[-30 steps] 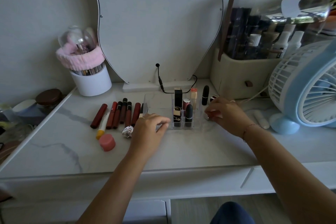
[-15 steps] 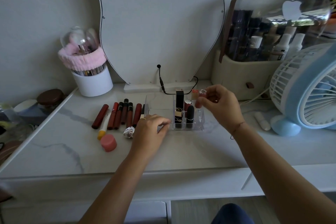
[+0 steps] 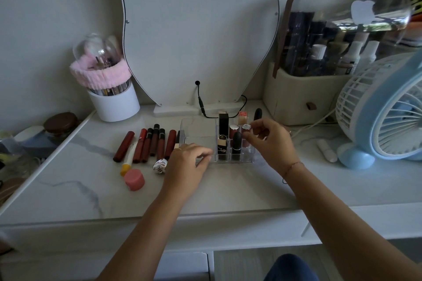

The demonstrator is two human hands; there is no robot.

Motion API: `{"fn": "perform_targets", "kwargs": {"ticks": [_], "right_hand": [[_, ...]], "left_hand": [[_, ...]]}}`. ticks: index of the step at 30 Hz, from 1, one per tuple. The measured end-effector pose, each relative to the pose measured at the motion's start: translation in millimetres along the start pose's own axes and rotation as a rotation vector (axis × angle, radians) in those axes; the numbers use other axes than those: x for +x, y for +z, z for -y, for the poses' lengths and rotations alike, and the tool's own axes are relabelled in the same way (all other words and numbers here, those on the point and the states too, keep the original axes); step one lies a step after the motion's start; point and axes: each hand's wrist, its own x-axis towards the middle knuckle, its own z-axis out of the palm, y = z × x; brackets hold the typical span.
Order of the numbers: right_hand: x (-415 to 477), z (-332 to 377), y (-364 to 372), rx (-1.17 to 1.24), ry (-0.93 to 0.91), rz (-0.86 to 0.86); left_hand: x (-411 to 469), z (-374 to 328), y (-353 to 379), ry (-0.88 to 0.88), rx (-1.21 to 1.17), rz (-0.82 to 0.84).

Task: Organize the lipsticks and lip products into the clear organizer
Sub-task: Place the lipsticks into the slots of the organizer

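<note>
**While the left hand braces the organizer, the right seats one small lipstick**

As things lie, the step in hand is filling the slotted half of the organizer. The counter (image 3: 205,194) carries everything. The clear organizer (image 3: 196,130) stands toward the middle of its back edge, with several lipsticks upright in the slots and the open tray half bare.

Left hand (image 3: 187,164): palm down, fingers curled over the organizer's low front rim and gripping it, which reads as steadying.

Right hand (image 3: 271,143): raised over the right-hand slots, wrist cocked. Thumb and forefinger pinch a small silver-topped lipstick (image 3: 246,127), held upright just above a slot. Whether its base is already inside, cannot tell.

Still out on the counter: a row of lip glosses (image 3: 148,143) lying left of the organizer, and a pink pot (image 3: 134,179) nearer the front edge.

Judgement: the next move calls for a straight lowering into a free slot, clear of the neighbouring caps, then a release. After that, the gloss row.
</note>
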Motion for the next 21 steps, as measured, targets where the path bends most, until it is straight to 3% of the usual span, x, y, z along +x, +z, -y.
{"fn": "perform_targets", "kwargs": {"ticks": [4, 7, 9, 11, 21], "right_hand": [[1, -9, -19, 0.011, 0.048, -0.1], [4, -27, -46, -0.386, 0.148, -0.203], [4, -38, -62, -0.689, 0.267, -0.137], [3, -45, -70, -0.844, 0.355, -0.067], [5, -39, -70, -0.792, 0.428, 0.086]], "left_hand": [[0, 0, 0, -0.002, -0.003, 0.007], [0, 0, 0, 0.002, -0.005, 0.007], [1, 1, 0, 0.0, -0.003, 0.008], [1, 1, 1, -0.007, -0.002, 0.007], [0, 0, 0, -0.021, 0.001, 0.01]]}}
